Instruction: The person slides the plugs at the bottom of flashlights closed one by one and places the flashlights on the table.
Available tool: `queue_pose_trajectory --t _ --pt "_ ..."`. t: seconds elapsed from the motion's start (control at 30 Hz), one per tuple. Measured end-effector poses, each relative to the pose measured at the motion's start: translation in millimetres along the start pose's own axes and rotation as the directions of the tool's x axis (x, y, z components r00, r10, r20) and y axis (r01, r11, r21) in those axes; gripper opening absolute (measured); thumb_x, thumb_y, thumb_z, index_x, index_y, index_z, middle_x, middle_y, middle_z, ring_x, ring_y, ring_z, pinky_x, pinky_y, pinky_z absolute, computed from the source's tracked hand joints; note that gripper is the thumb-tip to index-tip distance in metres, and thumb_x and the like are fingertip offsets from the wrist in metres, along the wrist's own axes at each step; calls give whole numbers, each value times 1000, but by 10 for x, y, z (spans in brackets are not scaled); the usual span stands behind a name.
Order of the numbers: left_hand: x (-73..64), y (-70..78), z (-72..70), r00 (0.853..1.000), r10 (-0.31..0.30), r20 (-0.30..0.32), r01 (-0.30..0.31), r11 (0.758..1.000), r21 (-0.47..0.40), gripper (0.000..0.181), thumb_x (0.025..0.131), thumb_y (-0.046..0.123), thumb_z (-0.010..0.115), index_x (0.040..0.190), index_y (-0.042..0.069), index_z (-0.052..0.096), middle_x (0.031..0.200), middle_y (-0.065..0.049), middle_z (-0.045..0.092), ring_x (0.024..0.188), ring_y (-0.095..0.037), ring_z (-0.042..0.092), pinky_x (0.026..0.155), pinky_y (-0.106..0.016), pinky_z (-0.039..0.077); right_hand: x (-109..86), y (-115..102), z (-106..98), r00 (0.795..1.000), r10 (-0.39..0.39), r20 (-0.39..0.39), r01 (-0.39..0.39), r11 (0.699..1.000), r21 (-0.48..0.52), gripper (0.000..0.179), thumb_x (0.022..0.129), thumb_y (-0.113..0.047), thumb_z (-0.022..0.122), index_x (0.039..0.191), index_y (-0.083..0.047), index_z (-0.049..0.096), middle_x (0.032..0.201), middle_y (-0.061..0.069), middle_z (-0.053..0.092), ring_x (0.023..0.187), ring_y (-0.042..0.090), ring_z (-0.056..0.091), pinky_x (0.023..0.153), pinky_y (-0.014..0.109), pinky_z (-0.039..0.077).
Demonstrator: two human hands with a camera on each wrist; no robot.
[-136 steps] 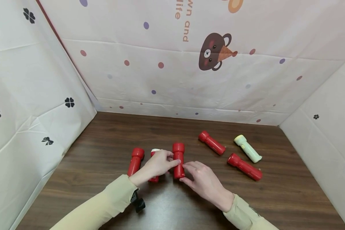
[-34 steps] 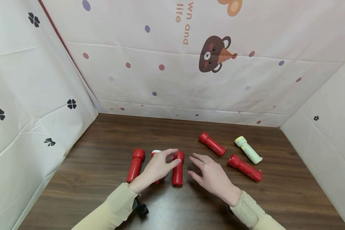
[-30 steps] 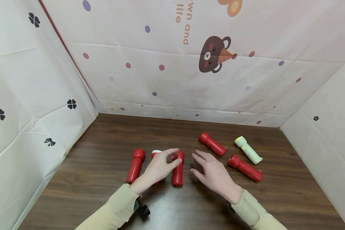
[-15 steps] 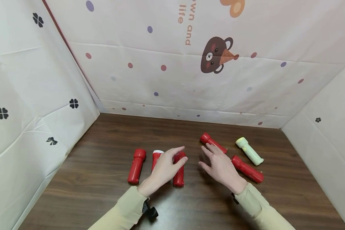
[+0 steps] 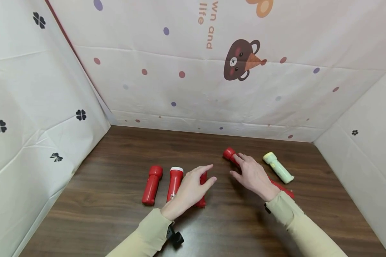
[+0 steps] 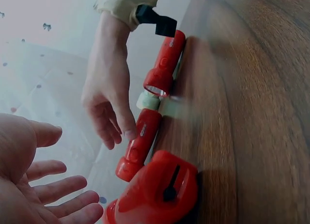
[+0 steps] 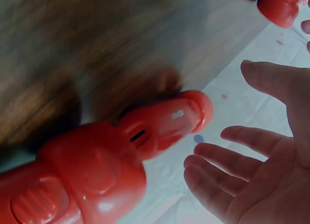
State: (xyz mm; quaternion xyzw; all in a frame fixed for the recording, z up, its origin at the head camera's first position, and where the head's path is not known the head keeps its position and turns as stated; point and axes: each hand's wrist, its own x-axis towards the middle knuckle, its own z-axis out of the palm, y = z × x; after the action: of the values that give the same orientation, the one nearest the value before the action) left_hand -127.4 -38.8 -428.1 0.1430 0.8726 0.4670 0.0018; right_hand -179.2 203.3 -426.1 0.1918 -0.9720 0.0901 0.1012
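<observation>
Red flashlights lie on the dark wooden table. My left hand (image 5: 190, 191) hovers over the middle red flashlight (image 5: 201, 203), partly covering it, thumb and fingers spread and holding nothing. My right hand (image 5: 252, 176) reaches over the far red flashlight (image 5: 229, 153), with its fingertips right at the body. In the left wrist view the right thumb lies along this flashlight (image 6: 140, 141); the right wrist view shows the fingers (image 7: 227, 161) extended, not curled round it. Another red flashlight (image 5: 284, 189) is mostly hidden beneath the right wrist.
Left of the left hand are a red flashlight (image 5: 152, 185) and a white-rimmed red flashlight (image 5: 175, 182), roughly parallel. A pale green flashlight (image 5: 278, 167) lies at the right. A printed cloth (image 5: 196, 89) stands behind the table, with white cloth on both sides.
Earlier my left fingers held the middle flashlight; it has since come slightly nearer and been let go. My right hand has moved right and away to the far flashlight; the left hand drifted right.
</observation>
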Motion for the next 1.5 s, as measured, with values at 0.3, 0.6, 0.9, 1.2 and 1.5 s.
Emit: queue_pose_trajectory --t 0.3,0.6,0.9,1.2,1.5 --pt "31 49 71 999 -5 35 5 1000 -12 49 102 34 68 147 18 62 150 -7 65 139 -28 62 117 -53 50 155 103 -1 998 19 60 -18 1000 -18 61 91 -23 81 139 8 61 134 34 67 116 47 70 97 57 60" --pt "58 99 140 999 -5 41 5 1000 -15 50 102 34 67 148 15 61 151 -7 64 140 -28 61 118 -53 48 277 119 34 996 42 78 -40 999 -24 60 90 -23 82 136 9 62 112 27 73 87 34 71 77 50 60" --pt "71 158 182 999 -2 45 3 1000 -12 49 102 33 67 148 17 61 150 -5 65 140 -25 61 118 -50 49 362 161 38 987 85 134 -82 996 -26 43 89 -21 83 120 4 68 91 15 71 74 23 62 67 42 54" --pt "121 187 221 999 20 46 -20 1000 -3 51 102 33 68 149 16 60 150 -4 65 140 -24 61 119 -50 48 427 224 42 984 105 142 -107 994 1 42 83 -14 87 118 3 71 94 16 74 75 23 63 67 40 54" --pt "116 186 267 999 3 45 -2 1000 -12 50 102 34 68 148 17 61 150 -5 65 137 -25 63 115 -49 52 425 267 43 983 113 146 -124 990 68 35 85 -16 84 114 1 72 84 10 72 69 20 58 62 33 46"
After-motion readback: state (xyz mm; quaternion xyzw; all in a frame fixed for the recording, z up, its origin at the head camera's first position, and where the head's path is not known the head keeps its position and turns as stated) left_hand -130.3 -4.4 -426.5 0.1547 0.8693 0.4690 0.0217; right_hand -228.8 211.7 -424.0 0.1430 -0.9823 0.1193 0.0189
